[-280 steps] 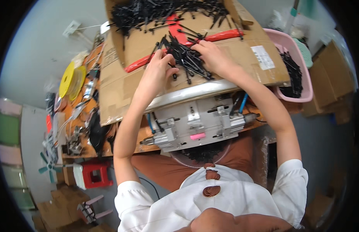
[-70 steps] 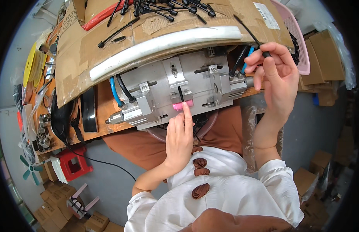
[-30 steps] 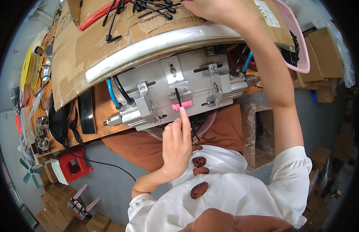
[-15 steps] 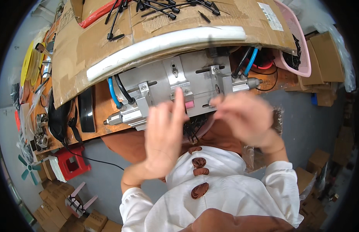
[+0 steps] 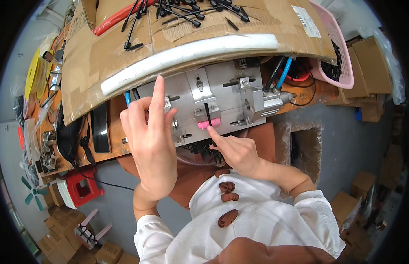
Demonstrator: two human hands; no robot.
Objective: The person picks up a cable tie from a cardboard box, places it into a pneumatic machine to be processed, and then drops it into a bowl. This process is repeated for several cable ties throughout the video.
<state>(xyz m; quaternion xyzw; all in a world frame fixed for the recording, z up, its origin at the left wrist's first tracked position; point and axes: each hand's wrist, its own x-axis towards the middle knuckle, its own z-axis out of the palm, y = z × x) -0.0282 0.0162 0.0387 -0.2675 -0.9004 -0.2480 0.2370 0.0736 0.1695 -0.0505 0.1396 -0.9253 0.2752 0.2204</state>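
A thin black rod [image 5: 208, 113] lies across a small pink block [image 5: 209, 123] at the front middle of a grey metal fixture [image 5: 228, 99]. With its index finger stretched out, my right hand [image 5: 237, 154] touches the near end of the rod at the pink block. Its other fingers curl underneath and are partly hidden; no object shows in them. My left hand [image 5: 151, 132] is raised over the left part of the fixture, index finger pointing up, thumb apart, the rest loosely bent, nothing held. It covers most of the left cylinder.
Cardboard [image 5: 169, 75] with a white foam strip [image 5: 191, 57] overhangs the fixture's back. Several black rods with knobs [image 5: 182, 13] lie on top. A pink basket [image 5: 345, 66] stands at right. Blue air hose [image 5: 284, 72] enters the right cylinder [image 5: 270, 103]. More dark pieces [image 5: 202, 149] sit below the front edge.
My left hand has moved left and up, away from the pink block. My right hand has come down and left, its index finger now on the rod. The black rod now shows clearly across the block.
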